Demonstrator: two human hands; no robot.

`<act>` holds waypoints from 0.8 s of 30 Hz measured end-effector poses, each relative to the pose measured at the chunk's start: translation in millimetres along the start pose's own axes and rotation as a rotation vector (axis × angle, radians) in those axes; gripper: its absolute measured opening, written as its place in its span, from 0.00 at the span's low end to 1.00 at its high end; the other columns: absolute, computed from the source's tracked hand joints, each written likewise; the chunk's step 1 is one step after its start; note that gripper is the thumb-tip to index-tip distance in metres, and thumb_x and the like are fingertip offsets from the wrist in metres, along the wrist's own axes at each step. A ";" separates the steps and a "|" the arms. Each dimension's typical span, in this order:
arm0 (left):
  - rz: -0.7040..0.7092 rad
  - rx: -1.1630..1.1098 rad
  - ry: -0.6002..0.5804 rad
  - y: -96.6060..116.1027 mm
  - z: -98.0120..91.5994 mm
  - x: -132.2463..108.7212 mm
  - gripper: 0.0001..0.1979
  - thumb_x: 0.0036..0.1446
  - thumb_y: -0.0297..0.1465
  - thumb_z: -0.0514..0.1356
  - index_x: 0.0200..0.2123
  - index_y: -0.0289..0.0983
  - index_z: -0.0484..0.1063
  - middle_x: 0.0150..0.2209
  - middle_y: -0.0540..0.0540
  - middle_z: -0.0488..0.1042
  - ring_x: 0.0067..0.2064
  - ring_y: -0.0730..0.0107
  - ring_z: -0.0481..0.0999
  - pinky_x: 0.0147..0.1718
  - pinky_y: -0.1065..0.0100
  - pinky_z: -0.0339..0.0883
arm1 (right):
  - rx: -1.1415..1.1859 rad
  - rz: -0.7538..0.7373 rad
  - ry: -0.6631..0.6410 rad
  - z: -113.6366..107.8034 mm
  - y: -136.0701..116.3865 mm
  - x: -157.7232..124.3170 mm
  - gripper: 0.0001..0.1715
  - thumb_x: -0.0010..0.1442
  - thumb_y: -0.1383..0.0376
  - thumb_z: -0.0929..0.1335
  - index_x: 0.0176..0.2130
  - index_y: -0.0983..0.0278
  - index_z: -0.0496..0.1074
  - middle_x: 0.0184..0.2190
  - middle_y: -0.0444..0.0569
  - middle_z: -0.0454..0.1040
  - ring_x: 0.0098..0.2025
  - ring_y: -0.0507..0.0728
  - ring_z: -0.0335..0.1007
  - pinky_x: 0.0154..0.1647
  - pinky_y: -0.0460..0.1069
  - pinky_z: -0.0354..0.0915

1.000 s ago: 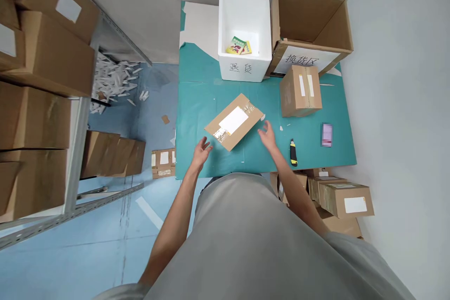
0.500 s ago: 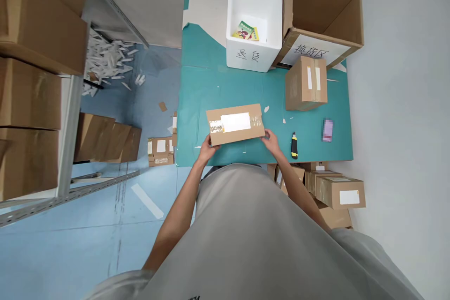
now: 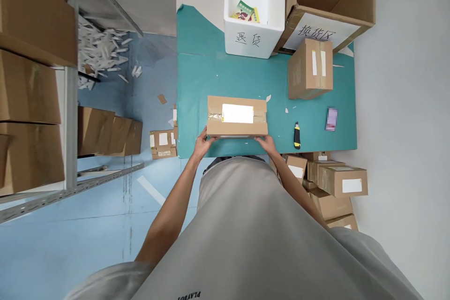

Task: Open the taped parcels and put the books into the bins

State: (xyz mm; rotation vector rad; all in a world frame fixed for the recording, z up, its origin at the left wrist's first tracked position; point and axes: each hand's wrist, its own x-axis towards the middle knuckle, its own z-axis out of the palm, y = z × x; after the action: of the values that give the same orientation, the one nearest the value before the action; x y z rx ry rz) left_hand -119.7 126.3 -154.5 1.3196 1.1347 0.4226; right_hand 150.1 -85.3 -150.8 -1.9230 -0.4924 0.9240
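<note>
A brown cardboard box (image 3: 237, 129) with a white label and clear tape is over the near part of the green-topped table (image 3: 197, 79). At its near left corner, my left hand (image 3: 203, 144) grips it, with the fingertips partly hidden by the carton. My right hand (image 3: 267, 144) closes on the near right corner in the same way. To the right of the box lies a black and yellow box cutter (image 3: 297, 136), apart from both hands.
A white foam bin (image 3: 253, 40) holding colourful booklets and a large open carton (image 3: 330, 28) stand at the back. Before the carton is a taped box (image 3: 311, 72). A blurred purple item (image 3: 331, 119) lies at right. Boxes (image 3: 344, 180) are stacked below the table; shelving (image 3: 72, 122) is left.
The box has turned level and tipped slightly, so a strip of its near side now shows. Both hands have moved with it. The camera view has shifted a little.
</note>
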 end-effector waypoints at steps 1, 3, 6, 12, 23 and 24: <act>0.023 -0.002 -0.010 3.4 -0.4 -4.2 0.21 0.51 0.36 0.72 0.50 0.39 0.87 0.61 0.39 0.85 0.71 0.44 0.77 0.75 0.45 0.66 | 0.014 -0.021 0.009 -3.1 -5.3 -4.6 0.35 0.60 0.40 0.76 0.54 0.62 0.85 0.57 0.57 0.88 0.67 0.73 0.80 0.74 0.67 0.71; 0.047 -0.009 -0.009 10.5 2.3 -12.0 0.20 0.56 0.40 0.71 0.49 0.38 0.88 0.62 0.39 0.85 0.70 0.46 0.79 0.74 0.49 0.68 | 0.052 -0.080 0.029 -7.4 -16.1 -11.3 0.38 0.67 0.38 0.72 0.59 0.63 0.84 0.62 0.56 0.85 0.69 0.71 0.79 0.75 0.64 0.71; 0.021 -0.005 0.072 19.0 9.4 -17.7 0.25 0.62 0.49 0.70 0.49 0.34 0.88 0.57 0.38 0.87 0.63 0.44 0.84 0.68 0.50 0.75 | 0.072 -0.153 0.036 -10.8 -27.9 -11.7 0.41 0.69 0.37 0.70 0.64 0.62 0.83 0.65 0.54 0.84 0.69 0.71 0.80 0.75 0.65 0.72; -0.058 -0.042 0.159 15.5 10.3 -6.1 0.26 0.58 0.50 0.74 0.45 0.33 0.88 0.47 0.38 0.89 0.57 0.45 0.87 0.61 0.53 0.80 | 0.063 -0.090 0.021 -24.1 -20.4 4.4 0.44 0.60 0.34 0.76 0.59 0.63 0.86 0.63 0.55 0.84 0.66 0.73 0.82 0.73 0.69 0.74; -0.141 -0.012 0.143 -19.9 23.2 -19.6 0.20 0.59 0.38 0.69 0.52 0.34 0.84 0.56 0.33 0.87 0.60 0.47 0.86 0.67 0.47 0.76 | -0.012 0.045 0.032 -10.7 20.6 0.2 0.29 0.61 0.44 0.74 0.48 0.63 0.86 0.49 0.58 0.89 0.58 0.71 0.85 0.68 0.68 0.75; -0.134 0.000 0.136 -19.2 23.5 -21.4 0.19 0.59 0.37 0.69 0.51 0.35 0.84 0.55 0.34 0.87 0.60 0.47 0.86 0.67 0.47 0.75 | -0.017 0.037 0.034 -8.4 20.1 -1.1 0.28 0.60 0.44 0.74 0.46 0.63 0.86 0.48 0.57 0.89 0.57 0.71 0.85 0.68 0.68 0.75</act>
State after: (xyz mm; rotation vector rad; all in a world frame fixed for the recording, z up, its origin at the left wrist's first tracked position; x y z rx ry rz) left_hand -116.2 91.4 -166.6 1.2216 1.3278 0.4183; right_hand 155.2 -100.8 -165.2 -1.9656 -0.4471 0.9120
